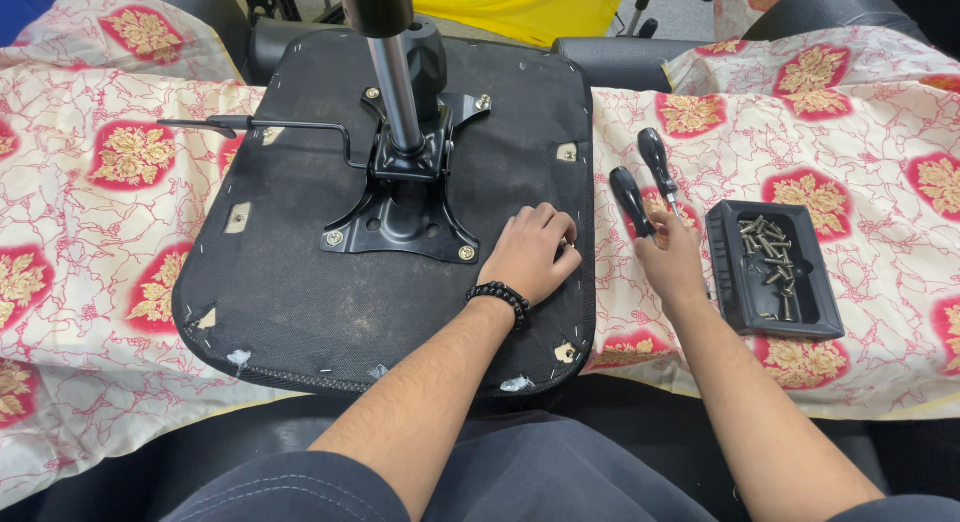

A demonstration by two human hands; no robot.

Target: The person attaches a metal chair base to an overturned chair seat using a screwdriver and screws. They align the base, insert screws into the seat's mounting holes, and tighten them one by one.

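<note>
An upturned black chair seat [290,282] lies on a patterned cloth, with a black metal mechanism plate [405,207] bolted to its middle and a chrome gas column [398,92] rising from it. My left hand [532,252], wearing a black bead bracelet, rests with curled fingers on the seat's right side, just right of the plate. My right hand [668,254] lies on the cloth and grips the nearer of two black-handled screwdrivers [632,200]. The second screwdriver [657,162] lies just beyond it.
A black plastic tray [728,272] holding several screws sits to the right of my right hand. A thin lever [260,125] sticks out left from the mechanism. The floral red-and-cream cloth [90,232] covers the work surface. Black chair parts stand behind.
</note>
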